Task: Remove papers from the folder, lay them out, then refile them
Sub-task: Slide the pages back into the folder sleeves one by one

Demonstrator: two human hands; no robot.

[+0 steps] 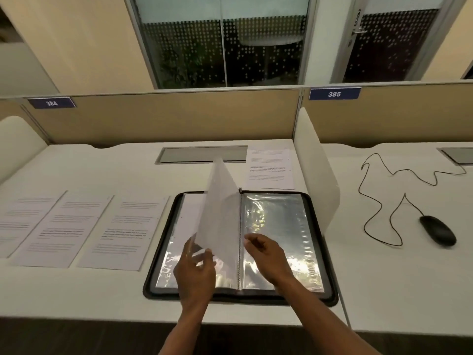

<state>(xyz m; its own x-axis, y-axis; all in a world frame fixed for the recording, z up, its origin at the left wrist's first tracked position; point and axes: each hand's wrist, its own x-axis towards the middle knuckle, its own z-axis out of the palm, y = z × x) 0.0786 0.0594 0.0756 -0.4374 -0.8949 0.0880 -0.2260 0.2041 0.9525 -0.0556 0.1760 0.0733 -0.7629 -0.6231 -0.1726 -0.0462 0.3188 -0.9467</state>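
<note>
Lying open on the white desk, the black zip folder has its ring spine running straight away from the person, so its long axis points toward the beige partition at the back. One clear sleeve stands nearly upright just left of the spine, tilted a little leftward, its free edge rising well above the fingers. The left hand pinches the lower part of that sleeve, thumb on the near face and fingers curled behind it. The right hand hovers over the glossy right-hand pocket page, fingers loosely bent with nothing between them; whether the fingertips touch the plastic is unclear.

Left of the left hand's fingers, three printed sheets lie side by side, long edges angled away toward the upper right, the nearest just beside the folder's edge. A fourth printed sheet lies beyond the fingers, past the folder's far right corner. A white divider panel stands close along the folder's right edge; beyond it lies a black mouse with a looping cable.
</note>
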